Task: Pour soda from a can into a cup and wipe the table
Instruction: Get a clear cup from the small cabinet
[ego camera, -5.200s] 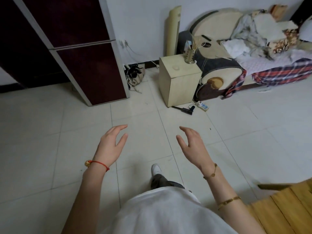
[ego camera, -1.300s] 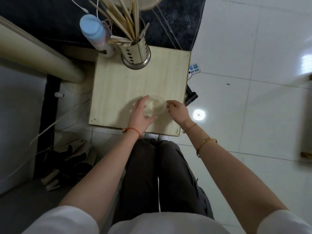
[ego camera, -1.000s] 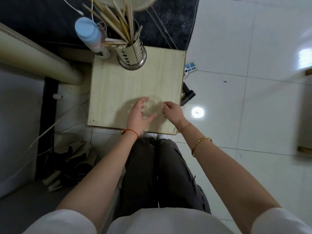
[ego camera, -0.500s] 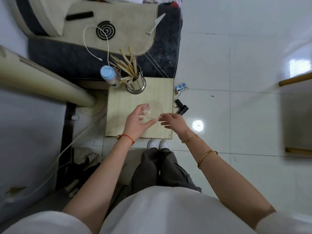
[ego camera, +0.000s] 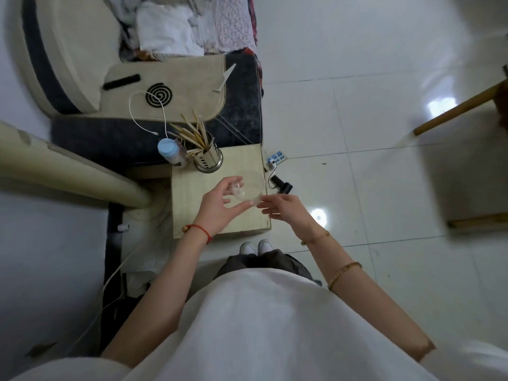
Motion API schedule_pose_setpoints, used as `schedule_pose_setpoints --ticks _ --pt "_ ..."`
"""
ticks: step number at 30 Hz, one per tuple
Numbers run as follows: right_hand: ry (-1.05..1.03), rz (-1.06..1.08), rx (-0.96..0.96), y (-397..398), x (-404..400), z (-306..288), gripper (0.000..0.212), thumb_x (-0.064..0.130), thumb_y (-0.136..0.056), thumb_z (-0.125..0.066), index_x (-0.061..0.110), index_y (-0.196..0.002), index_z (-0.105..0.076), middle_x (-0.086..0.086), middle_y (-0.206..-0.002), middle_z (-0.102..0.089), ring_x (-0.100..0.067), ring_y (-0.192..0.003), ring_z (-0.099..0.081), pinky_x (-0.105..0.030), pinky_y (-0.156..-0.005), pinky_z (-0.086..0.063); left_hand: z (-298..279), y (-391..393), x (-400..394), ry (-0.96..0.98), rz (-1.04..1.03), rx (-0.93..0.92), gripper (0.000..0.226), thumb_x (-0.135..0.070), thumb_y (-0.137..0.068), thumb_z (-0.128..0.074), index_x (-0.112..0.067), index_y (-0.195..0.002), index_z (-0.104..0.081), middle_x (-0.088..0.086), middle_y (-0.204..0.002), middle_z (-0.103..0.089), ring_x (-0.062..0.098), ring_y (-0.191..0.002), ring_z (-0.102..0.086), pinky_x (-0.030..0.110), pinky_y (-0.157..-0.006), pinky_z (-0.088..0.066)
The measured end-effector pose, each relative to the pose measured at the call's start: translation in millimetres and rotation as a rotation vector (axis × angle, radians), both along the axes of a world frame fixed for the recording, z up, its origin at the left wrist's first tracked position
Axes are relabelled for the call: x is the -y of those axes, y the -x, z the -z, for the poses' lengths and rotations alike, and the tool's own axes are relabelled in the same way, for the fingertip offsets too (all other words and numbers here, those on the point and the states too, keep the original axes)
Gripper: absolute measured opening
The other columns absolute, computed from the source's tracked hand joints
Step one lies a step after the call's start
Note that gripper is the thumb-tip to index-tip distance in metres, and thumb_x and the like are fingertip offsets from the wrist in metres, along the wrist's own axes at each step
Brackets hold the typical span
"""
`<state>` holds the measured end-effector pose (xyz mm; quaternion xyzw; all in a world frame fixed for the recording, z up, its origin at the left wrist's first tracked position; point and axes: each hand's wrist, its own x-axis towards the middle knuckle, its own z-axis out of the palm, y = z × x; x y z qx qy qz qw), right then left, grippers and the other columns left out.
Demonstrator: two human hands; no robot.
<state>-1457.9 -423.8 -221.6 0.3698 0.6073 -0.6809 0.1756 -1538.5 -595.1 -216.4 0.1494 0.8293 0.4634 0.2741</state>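
Looking straight down over the small wooden table (ego camera: 192,213), the left hand (ego camera: 217,209) has the clear cup (ego camera: 247,188) in its grip, fingers and thumb curled round the see-through wall, the cup tilted and held above the right half of the tabletop. The right hand (ego camera: 286,210) sits just right of it, fingers stretched loosely toward the cup's near rim, fingertips right at the edge of it; whether they actually touch, I cannot tell. That hand carries nothing. A red string bracelet (ego camera: 199,231) circles the left wrist, gold bangles (ego camera: 343,273) the right forearm. At the far edge of the table stands a perforated metal holder (ego camera: 209,160) stuffed with chopsticks (ego camera: 192,133), and just left of it a bottle with a pale blue cap (ego camera: 168,149). Off the table's right side, down on the white tiled floor (ego camera: 371,188), lie a power strip (ego camera: 276,157) and a dark cylindrical object (ego camera: 283,187). White shoes (ego camera: 255,247) peek out by the table's near edge.
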Motion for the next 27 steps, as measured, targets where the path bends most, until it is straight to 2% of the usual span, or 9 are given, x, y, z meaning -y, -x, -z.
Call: schedule_pose_setpoints --ticks 4,10,12,14,16,20,27 --pt "-0.032 0.085 -0.048 -23.7 -11.2 -12.4 0.033 0.02 -0.102 -0.044 0.004 -0.12 -0.068 -0.01 -0.11 -0.074 -0.022 -0.102 -0.067 -0.033 -0.095 -0.052 -15.5 -8.7 -19.4 -0.005 0.095 -0.007 0.063 -0.03 -0.077 -0.08 -0.024 -0.133 -0.051 -0.009 -0.127 -0.06 0.007 -0.112 -0.058 0.012 -0.085 -0.045" --pt "-0.042 0.272 -0.074 -77.8 -45.7 -23.7 0.032 0.022 -0.101 -0.046 0.007 -0.117 -0.07 -0.007 -0.107 -0.075 -0.024 -0.107 -0.068 -0.025 -0.086 -0.052 -38.4 -32.9 -75.5 0.005 0.305 -0.024 0.06 -0.029 -0.08 -0.078 -0.025 -0.133 -0.05 -0.013 -0.125 -0.058 0.003 -0.105 -0.056 0.014 -0.088 -0.044" --pt "-0.058 0.334 -0.076 -101.6 -62.9 -26.1 0.032 0.021 -0.101 -0.046 0.007 -0.116 -0.07 -0.009 -0.108 -0.075 -0.024 -0.106 -0.068 -0.03 -0.092 -0.051 -43.9 -46.9 -102.6 0.005 0.378 -0.019 0.061 -0.028 -0.08 -0.078 -0.026 -0.134 -0.05 -0.013 -0.126 -0.057 0.001 -0.105 -0.056 0.018 -0.091 -0.045" --pt "-0.057 0.396 -0.085 -127.3 -82.0 -30.0 0.031 0.021 -0.101 -0.048 0.006 -0.114 -0.071 -0.011 -0.109 -0.074 -0.024 -0.103 -0.067 -0.033 -0.095 -0.05 -47.5 -63.9 -131.6 0.005 0.445 -0.016 0.061 -0.026 -0.08 -0.078 -0.024 -0.134 -0.05 -0.012 -0.125 -0.058 -0.007 -0.102 -0.055 0.014 -0.089 -0.046" --pt "-0.059 0.456 -0.088 -156.8 -104.1 -33.7 0.029 0.022 -0.1 -0.05 0.007 -0.113 -0.071 -0.01 -0.108 -0.075 -0.021 -0.099 -0.067 -0.032 -0.094 -0.049 -50.4 -84.0 -163.7 0.004 0.51 -0.006 0.062 -0.027 -0.079 -0.079 -0.025 -0.133 -0.049 -0.014 -0.121 -0.059 -0.007 -0.101 -0.056 0.007 -0.084 -0.045" --pt "-0.086 0.563 -0.087 -222.5 -155.4 -43.3 0.027 0.024 -0.099 -0.051 0.011 -0.107 -0.073 -0.006 -0.104 -0.076 -0.019 -0.098 -0.068 -0.028 -0.089 -0.049 -55.7 -134.1 -234.8 -0.016 0.634 -0.009 0.06 -0.029 -0.078 -0.079 -0.027 -0.13 -0.05 -0.013 -0.122 -0.06 -0.004 -0.102 -0.06 0.02 -0.09 -0.048" --pt "-0.173 0.756 -0.08 -345.9 -251.8 -58.9 0.027 0.022 -0.1 -0.049 0.012 -0.106 -0.074 -0.003 -0.101 -0.076 -0.013 -0.088 -0.067 -0.023 -0.081 -0.049 -65.8 -245.1 -363.3 -0.101 0.798 -0.003 0.054 -0.03 -0.077 -0.08 -0.033 -0.123 -0.052 -0.015 -0.119 -0.062 0.001 -0.1 -0.063 0.015 -0.085 -0.046"
